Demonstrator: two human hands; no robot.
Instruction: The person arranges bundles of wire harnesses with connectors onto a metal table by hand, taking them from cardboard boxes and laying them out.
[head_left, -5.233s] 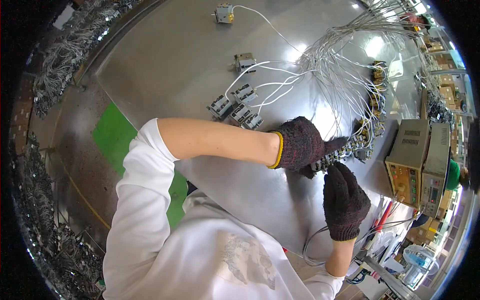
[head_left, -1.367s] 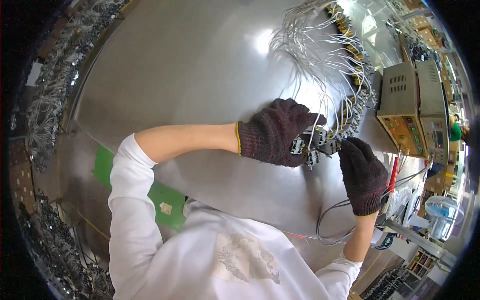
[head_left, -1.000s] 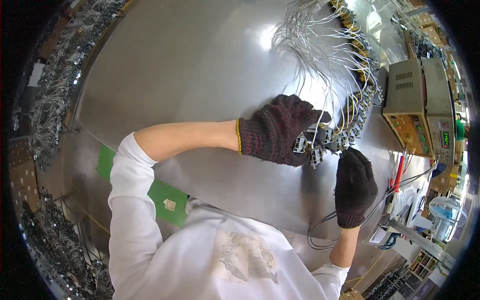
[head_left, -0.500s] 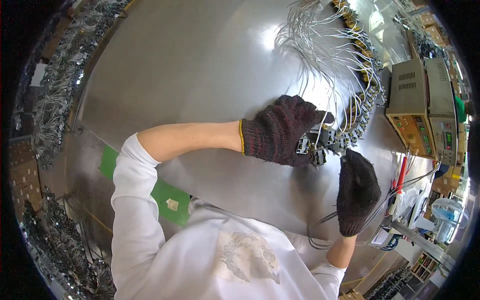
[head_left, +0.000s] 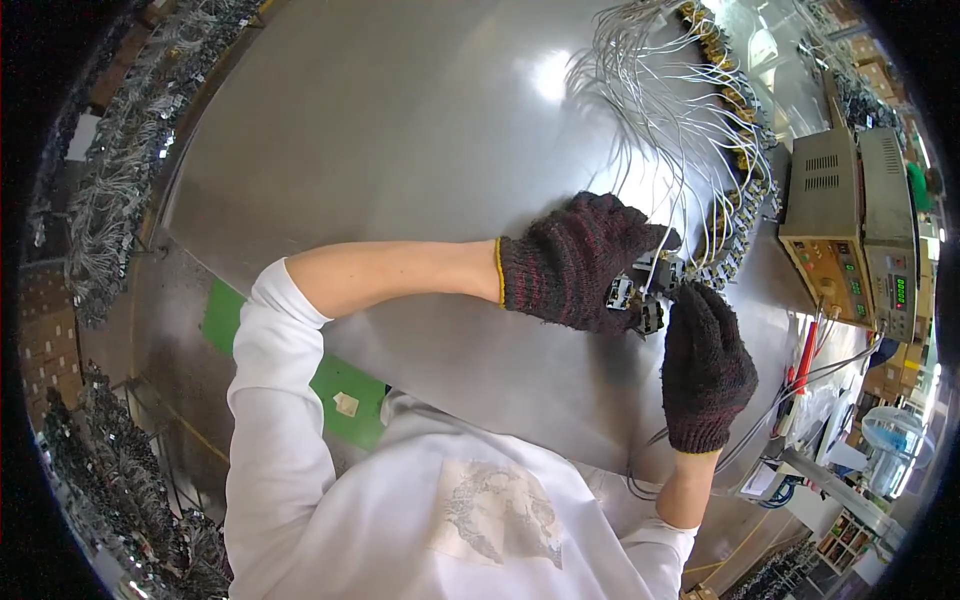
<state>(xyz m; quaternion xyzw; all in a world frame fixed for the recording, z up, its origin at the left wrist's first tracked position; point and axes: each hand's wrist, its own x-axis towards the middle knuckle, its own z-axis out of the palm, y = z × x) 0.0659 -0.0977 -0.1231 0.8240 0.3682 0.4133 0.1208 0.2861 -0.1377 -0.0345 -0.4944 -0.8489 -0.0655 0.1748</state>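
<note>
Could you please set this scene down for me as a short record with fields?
Table: grey, shiny metal
Left hand: gloved, holding a few small block-shaped parts
Right hand: gloved, fingers close beside those parts; contact unclear
Row of parts: curving away along the table's right side
White wires: a loose bundle beyond the hands, strands reaching toward the row
Instruments: two box-shaped units side by side at right, green displays lit

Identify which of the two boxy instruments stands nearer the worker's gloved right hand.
The gold-fronted instrument, on the left of the pair. It is closer to the right hand; the grey-fronted instrument stands beyond it, farther right.
</note>
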